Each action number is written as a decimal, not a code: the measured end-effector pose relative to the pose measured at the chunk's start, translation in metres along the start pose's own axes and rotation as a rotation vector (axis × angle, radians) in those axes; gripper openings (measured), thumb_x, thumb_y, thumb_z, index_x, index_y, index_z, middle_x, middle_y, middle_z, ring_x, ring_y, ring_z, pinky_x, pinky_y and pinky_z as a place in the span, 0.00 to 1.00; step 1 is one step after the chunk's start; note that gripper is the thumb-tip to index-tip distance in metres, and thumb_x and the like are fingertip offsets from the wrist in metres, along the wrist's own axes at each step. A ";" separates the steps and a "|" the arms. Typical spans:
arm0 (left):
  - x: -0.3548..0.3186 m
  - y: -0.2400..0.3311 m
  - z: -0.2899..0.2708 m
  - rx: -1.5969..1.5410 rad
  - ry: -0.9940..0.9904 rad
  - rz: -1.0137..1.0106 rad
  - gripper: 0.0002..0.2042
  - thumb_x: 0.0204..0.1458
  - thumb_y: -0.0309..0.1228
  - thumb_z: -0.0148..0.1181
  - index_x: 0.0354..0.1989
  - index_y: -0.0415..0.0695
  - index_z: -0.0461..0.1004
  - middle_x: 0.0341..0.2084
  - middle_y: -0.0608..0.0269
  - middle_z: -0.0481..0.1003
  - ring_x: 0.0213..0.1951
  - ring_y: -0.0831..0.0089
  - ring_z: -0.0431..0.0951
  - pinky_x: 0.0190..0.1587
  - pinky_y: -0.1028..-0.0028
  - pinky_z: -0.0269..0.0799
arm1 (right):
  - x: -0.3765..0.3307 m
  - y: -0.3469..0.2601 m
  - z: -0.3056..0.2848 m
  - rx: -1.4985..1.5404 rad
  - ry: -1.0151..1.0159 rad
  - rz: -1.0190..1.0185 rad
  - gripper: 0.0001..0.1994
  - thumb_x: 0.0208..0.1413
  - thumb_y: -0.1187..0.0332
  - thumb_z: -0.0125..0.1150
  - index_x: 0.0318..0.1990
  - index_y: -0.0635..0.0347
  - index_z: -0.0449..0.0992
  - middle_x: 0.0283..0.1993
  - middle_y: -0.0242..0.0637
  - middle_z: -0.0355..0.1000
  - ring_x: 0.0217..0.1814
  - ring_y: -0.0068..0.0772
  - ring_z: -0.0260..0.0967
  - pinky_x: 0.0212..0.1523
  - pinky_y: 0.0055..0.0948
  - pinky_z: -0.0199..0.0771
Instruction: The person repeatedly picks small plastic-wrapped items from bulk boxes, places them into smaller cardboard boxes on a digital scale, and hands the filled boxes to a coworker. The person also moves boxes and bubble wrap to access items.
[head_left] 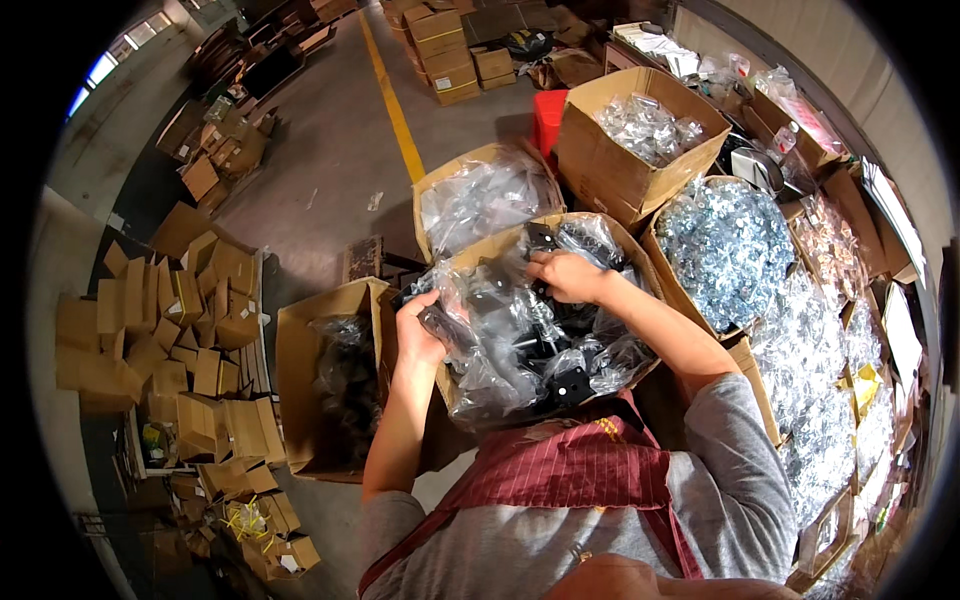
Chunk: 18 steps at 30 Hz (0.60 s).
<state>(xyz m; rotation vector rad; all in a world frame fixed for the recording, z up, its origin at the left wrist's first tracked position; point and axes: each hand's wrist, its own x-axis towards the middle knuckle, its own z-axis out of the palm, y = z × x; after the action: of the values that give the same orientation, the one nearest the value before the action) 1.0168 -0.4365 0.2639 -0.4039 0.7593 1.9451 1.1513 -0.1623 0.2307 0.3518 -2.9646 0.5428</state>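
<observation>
Beneath both hands' fingers, an open brown cardboard carton (640,258) holds black parts (572,386) in clear plastic bags (500,370). The left hand (420,328) curls at a bag's edge and the right hand's (568,276) bent fingers meet black parts; whether either pinches, I cannot tell. Ahead, another carton (424,218) holds clear plastic. Nearer the body, yellow lettering marks a striped burgundy apron (570,470).

Bagged parts (500,375) are lying in the central carton (643,258), a side box (297,375) standing left, a rear box (432,184) behind, small pieces (722,250) right.
</observation>
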 end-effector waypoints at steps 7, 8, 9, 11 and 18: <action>-0.004 -0.015 -0.022 0.271 -0.041 0.206 0.12 0.49 0.27 0.55 0.41 0.36 0.75 0.33 0.55 0.78 0.36 0.60 0.78 0.42 0.62 0.75 | -0.012 -0.020 -0.066 0.918 0.162 0.089 0.11 0.52 0.72 0.66 0.37 0.61 0.69 0.50 0.34 0.70 0.53 0.30 0.65 0.50 0.29 0.66; -0.003 -0.019 -0.021 0.313 -0.033 0.261 0.12 0.49 0.26 0.55 0.42 0.36 0.75 0.33 0.55 0.78 0.37 0.60 0.78 0.43 0.63 0.75 | -0.012 -0.028 -0.073 1.107 0.179 0.159 0.11 0.55 0.68 0.66 0.36 0.60 0.68 0.49 0.30 0.71 0.50 0.24 0.65 0.49 0.25 0.65; -0.007 -0.024 -0.013 0.344 -0.061 0.312 0.14 0.49 0.25 0.58 0.45 0.35 0.76 0.36 0.57 0.79 0.40 0.64 0.79 0.46 0.66 0.74 | -0.015 -0.034 -0.084 1.180 0.138 0.238 0.11 0.55 0.68 0.66 0.35 0.59 0.68 0.45 0.29 0.71 0.48 0.22 0.65 0.48 0.23 0.65; -0.023 -0.035 0.007 0.525 -0.075 0.457 0.15 0.49 0.25 0.60 0.46 0.35 0.76 0.38 0.58 0.79 0.42 0.66 0.78 0.48 0.67 0.74 | -0.015 -0.037 -0.085 1.306 0.114 0.283 0.10 0.56 0.72 0.64 0.43 0.61 0.71 0.39 0.26 0.73 0.43 0.17 0.69 0.48 0.19 0.66; -0.060 -0.050 0.032 1.014 -0.372 0.613 0.25 0.42 0.22 0.70 0.53 0.38 0.73 0.46 0.58 0.77 0.47 0.68 0.77 0.53 0.67 0.72 | 0.010 -0.103 -0.055 1.849 0.030 0.418 0.08 0.63 0.70 0.56 0.45 0.65 0.72 0.38 0.31 0.73 0.39 0.23 0.73 0.35 0.26 0.77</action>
<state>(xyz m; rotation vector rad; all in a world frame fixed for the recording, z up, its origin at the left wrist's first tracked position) 1.0909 -0.4388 0.3055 0.8623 1.5846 1.7801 1.1706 -0.2382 0.3183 -0.2225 -1.4821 2.9420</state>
